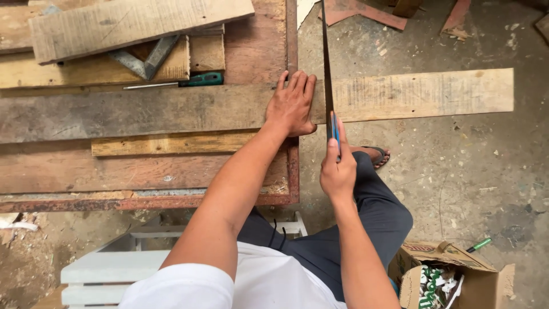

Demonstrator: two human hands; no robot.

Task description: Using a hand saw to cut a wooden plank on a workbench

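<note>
Here, saw (327, 68) beside left hand (293, 104).

Support: wooden workbench (74, 171), left half of frame, reddish-brown top with a rusty metal rim along its lower and right edges.

On it: long grey plank (171, 109) laid crosswise at mid-frame, its pale right end overhanging the bench edge above the floor. Just below it, a narrow yellowish strip (171, 144). Upper left: stacked boards (126, 23), a grey metal square (143, 60), and a green-handled screwdriver (194, 80) lying flat.

Concrete floor (457, 166), right side: cardboard box (457, 274) at lower right, wood offcuts along the top edge.
</note>
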